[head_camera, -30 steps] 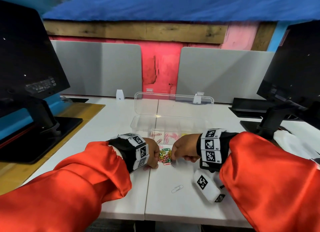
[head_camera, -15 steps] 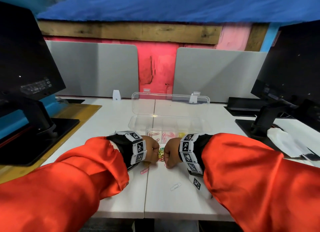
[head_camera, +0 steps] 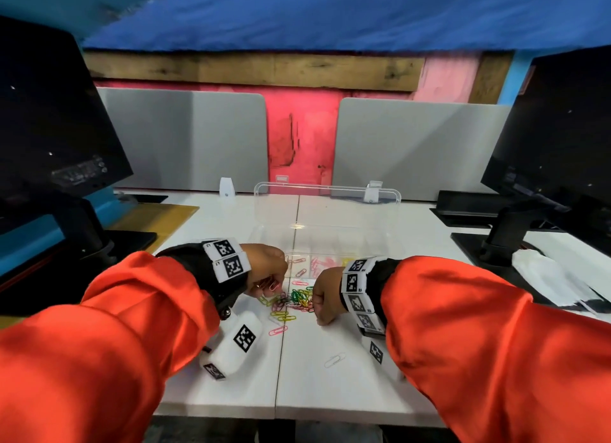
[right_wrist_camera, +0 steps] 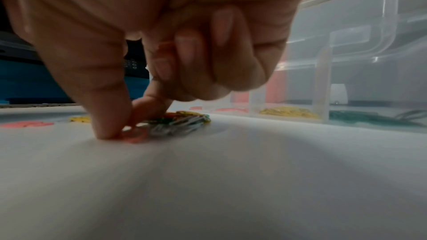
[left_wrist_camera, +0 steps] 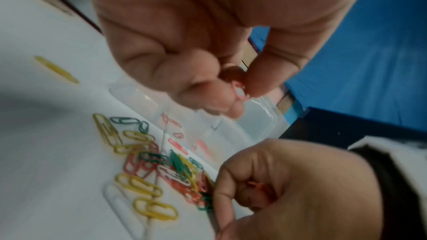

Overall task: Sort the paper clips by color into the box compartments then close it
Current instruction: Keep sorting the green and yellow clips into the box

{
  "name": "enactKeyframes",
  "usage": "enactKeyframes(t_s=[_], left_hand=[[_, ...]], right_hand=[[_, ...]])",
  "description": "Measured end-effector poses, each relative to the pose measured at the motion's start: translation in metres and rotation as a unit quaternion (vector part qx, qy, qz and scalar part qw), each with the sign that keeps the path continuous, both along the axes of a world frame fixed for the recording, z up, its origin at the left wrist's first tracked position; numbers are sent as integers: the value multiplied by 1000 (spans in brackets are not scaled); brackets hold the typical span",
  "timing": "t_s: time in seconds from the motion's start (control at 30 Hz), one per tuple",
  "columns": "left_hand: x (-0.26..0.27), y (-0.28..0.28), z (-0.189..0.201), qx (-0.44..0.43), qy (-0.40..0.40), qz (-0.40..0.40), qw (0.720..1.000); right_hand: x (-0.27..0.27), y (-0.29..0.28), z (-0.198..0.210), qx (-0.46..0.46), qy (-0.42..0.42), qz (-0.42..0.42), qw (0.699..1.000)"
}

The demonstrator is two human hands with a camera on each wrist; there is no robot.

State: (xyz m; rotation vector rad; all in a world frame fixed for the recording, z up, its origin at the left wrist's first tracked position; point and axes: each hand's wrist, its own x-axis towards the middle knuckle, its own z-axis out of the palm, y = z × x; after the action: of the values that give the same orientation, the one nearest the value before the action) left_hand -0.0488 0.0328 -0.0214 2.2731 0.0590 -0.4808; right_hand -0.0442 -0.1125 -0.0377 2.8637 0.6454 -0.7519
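Note:
A mixed pile of coloured paper clips (head_camera: 294, 302) lies on the white table just in front of the clear compartment box (head_camera: 373, 244), whose lid (head_camera: 327, 204) stands open behind it. Pink clips (head_camera: 322, 262) lie in the near compartments. Yellow clips (right_wrist_camera: 289, 112) and green clips (right_wrist_camera: 369, 118) fill compartments further right. My left hand (head_camera: 269, 274) is raised at the pile's left and pinches a pink clip (left_wrist_camera: 240, 94). My right hand (head_camera: 322, 299) is down at the pile's right edge. Its thumb and forefinger pinch a red clip (right_wrist_camera: 134, 136) on the table, and more red clips (left_wrist_camera: 258, 187) sit in its curled fingers.
Loose yellow clips (head_camera: 284, 315), a pink clip (head_camera: 277, 330) and a white clip (head_camera: 334, 360) lie nearer me. Black monitors on stands flank the table, left (head_camera: 49, 138) and right (head_camera: 555, 151). White paper (head_camera: 555, 277) lies at the right. Grey dividers (head_camera: 413, 145) back the desk.
The hands, close together over the pile half a second ago, have parted. My left hand has risen to the left with a pink clip. My right hand stays low at the pile.

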Motion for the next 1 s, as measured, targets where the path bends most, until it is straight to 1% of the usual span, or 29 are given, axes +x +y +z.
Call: enactKeyframes(t_s=[0.07, 0.13, 0.2, 0.3, 0.37, 0.43, 0.5, 0.53, 0.57, 0.6, 0.63, 0.67, 0.7, 0.73, 0.77, 0.8, 0.83, 0.87, 0.9, 0.93, 1.0], left_hand=[[-2, 2, 3, -43, 28, 12, 999], [-3, 3, 4, -59, 43, 12, 997], [-4, 6, 1, -80, 53, 28, 995], [-7, 10, -3, -114, 85, 44, 989], [-8, 12, -5, -139, 111, 42, 983], [-11, 12, -4, -148, 130, 39, 980], [-10, 10, -4, -127, 131, 43, 982], [-11, 8, -4, -91, 120, 38, 988], [-12, 6, -4, -28, 98, 13, 995], [-13, 4, -6, 62, 69, -31, 995], [-15, 2, -7, 152, 33, -84, 984], [-17, 0, -8, 223, -1, -136, 965], [-19, -1, -9, 273, -20, -174, 946], [-20, -2, -12, 303, -24, -198, 932], [-20, -4, -14, 320, -24, -215, 922], [-20, -5, -16, 323, -23, -226, 919], [-18, -6, -18, 316, -18, -233, 920], [-14, -6, -20, 304, -11, -234, 923], [-11, -5, -21, 293, -6, -233, 927], [-8, -5, -22, 283, -1, -231, 931], [-4, -5, -22, 282, 10, -227, 932]], right_hand=[[-3, -1, -1, 6, -5, -13, 1000], [-7, -3, 0, 9, -5, -36, 999], [-8, -5, 2, 59, 11, -88, 994], [-5, -9, 5, 132, 52, -202, 969], [-2, -14, 5, 176, 76, -256, 948], [-1, -17, 4, 249, 122, -298, 913], [-2, -21, 5, 309, 165, -331, 876], [0, -23, 5, 322, 166, -343, 867], [1, -24, 4, 331, 157, -351, 862], [2, -25, 3, 334, 143, -355, 861], [4, -25, 2, 335, 127, -360, 862], [6, -25, 1, 327, 112, -359, 867], [7, -24, 3, 312, 101, -347, 879], [6, -23, 5, 291, 96, -321, 896], [6, -21, 7, 264, 89, -282, 918], [6, -20, 8, 234, 70, -238, 940], [6, -19, 9, 210, 39, -195, 957], [5, -17, 10, 193, 8, -157, 969], [6, -16, 10, 180, -18, -125, 976], [7, -15, 9, 173, -27, -108, 979], [10, -13, 10, 172, -1, -95, 981]])
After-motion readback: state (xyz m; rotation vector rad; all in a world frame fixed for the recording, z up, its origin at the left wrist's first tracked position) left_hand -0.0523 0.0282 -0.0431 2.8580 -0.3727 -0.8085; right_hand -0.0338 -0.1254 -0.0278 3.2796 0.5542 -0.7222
